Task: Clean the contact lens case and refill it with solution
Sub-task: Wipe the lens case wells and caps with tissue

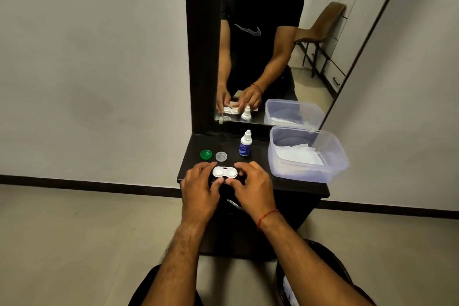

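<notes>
I hold the case (pixel 224 172) with both hands over the front part of the dark table (pixel 285 187). It is white, with two round wells side by side, and both wells are open to the top. I cannot tell if it rests on the table or is a little lifted.

My left hand (pixel 198 187) is at the left end of the case. Its fingers are curled round the far side and the thumb comes to the near edge. My right hand (pixel 252 181) does the same at the right end: fingers bent over the far side, thumb at the near edge, close to the left thumb. So both hands are partly closed and they pinch the case between them. On my right wrist there is a red thread (pixel 267 216).

Behind the case, to the left, lie two caps apart from each other: a green cap (pixel 206 154) and, just beside it on the right, a clear cap (pixel 221 156). Both are off the case. The bottle (pixel 245 144) stands upright further back, right of the clear cap, with its white top on.

At the right side of the table stands a clear plastic box (pixel 332 156) with white tissue (pixel 300 154) inside. The mirror (pixel 273 32) behind the table shows my hands, the case, the bottle and the box again.
</notes>
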